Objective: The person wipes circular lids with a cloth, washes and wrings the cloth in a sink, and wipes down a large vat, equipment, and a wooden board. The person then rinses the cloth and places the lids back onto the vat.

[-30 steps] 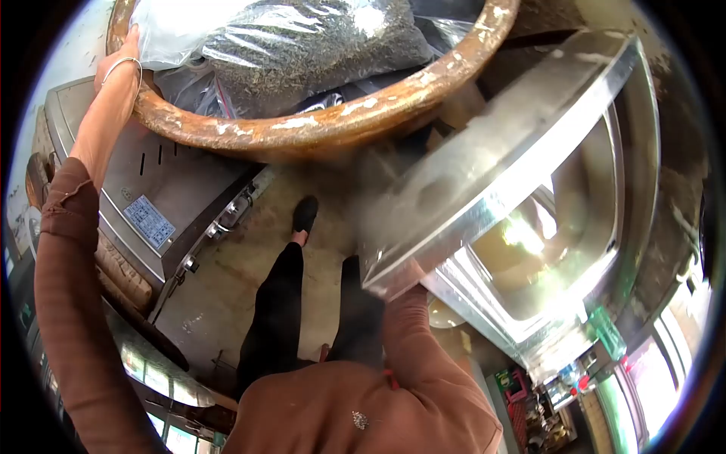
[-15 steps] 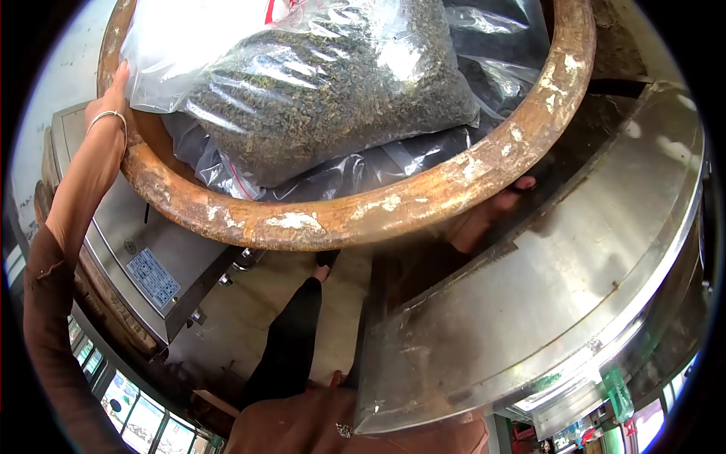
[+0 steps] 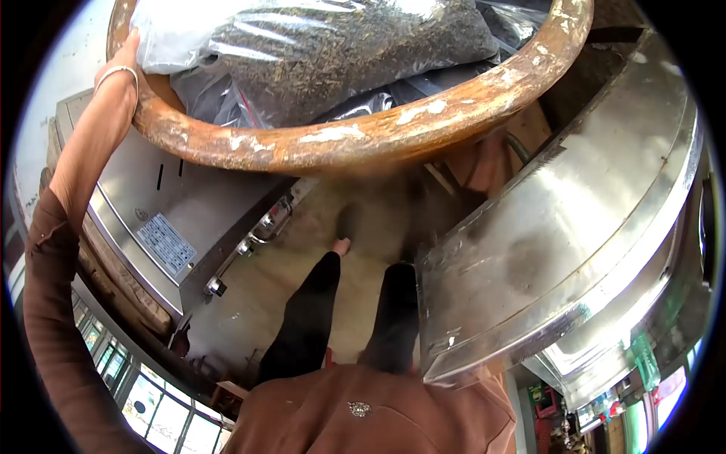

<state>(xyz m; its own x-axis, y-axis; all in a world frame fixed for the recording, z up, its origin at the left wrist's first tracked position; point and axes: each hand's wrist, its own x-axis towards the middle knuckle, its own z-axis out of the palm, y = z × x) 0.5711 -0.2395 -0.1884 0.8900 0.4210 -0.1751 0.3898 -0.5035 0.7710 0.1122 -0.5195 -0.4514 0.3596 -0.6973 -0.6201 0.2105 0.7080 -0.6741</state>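
Observation:
My left hand (image 3: 119,79) grips the left side of a large round wooden basin (image 3: 325,147) with a worn, chipped rim. Inside the basin lie clear plastic bags (image 3: 348,60) filled with dark dried leaf material, and a whitish bag (image 3: 170,38) rests near my fingers. On the right, part of my right hand (image 3: 488,166) shows below the basin's rim, blurred and in shadow; its fingers are hidden. A curved metal panel (image 3: 560,219) covers the area beside that forearm.
A stainless steel appliance (image 3: 181,204) with a label and knobs stands at the left. Below are the floor (image 3: 249,303) and my legs in black. A green bottle (image 3: 645,362) and small items are at the lower right. Windows (image 3: 151,401) show at the lower left.
Compared with half a second ago, the basin appears higher in view, and more of the floor and my legs shows. The metal panel has shifted slightly right, away from my body.

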